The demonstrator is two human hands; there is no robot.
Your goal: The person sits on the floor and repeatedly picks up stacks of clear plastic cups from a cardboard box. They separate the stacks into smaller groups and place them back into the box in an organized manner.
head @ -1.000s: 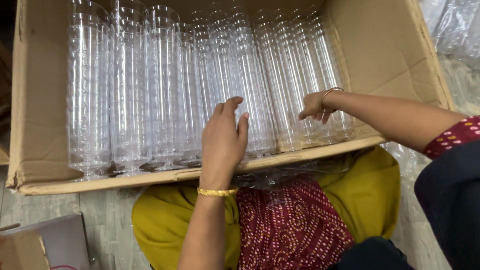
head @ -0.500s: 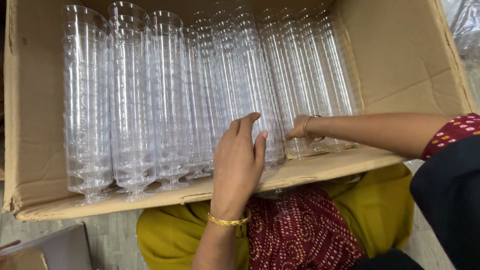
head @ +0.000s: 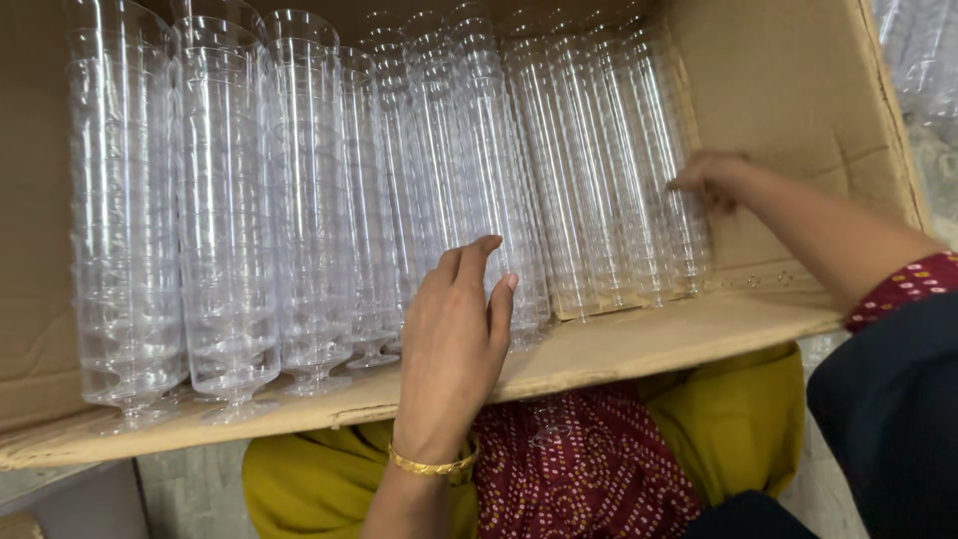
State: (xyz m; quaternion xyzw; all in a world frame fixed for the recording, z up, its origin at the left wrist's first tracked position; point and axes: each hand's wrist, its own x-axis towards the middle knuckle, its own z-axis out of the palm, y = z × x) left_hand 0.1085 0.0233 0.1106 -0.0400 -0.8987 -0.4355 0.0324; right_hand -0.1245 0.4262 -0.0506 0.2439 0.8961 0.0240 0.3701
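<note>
Hands: left hand flat and open, fingers now resting on the lower ends of the middle stacks of clear plastic stemmed cups, having slid up from the box's near edge. Right hand, fingers loosely curled, holding nothing, has moved out to the rightmost stack. Stacks lie side by side in the brown cardboard box beyond both hands; rows look settled.

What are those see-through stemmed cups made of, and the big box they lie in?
The stacked cups look like thin clear plastic: glossy, fully transparent, nested tightly in long columns, though glass cannot be wholly ruled out. The box looks like plain brown corrugated cardboard: matt, creased, with a bent near flap.
</note>
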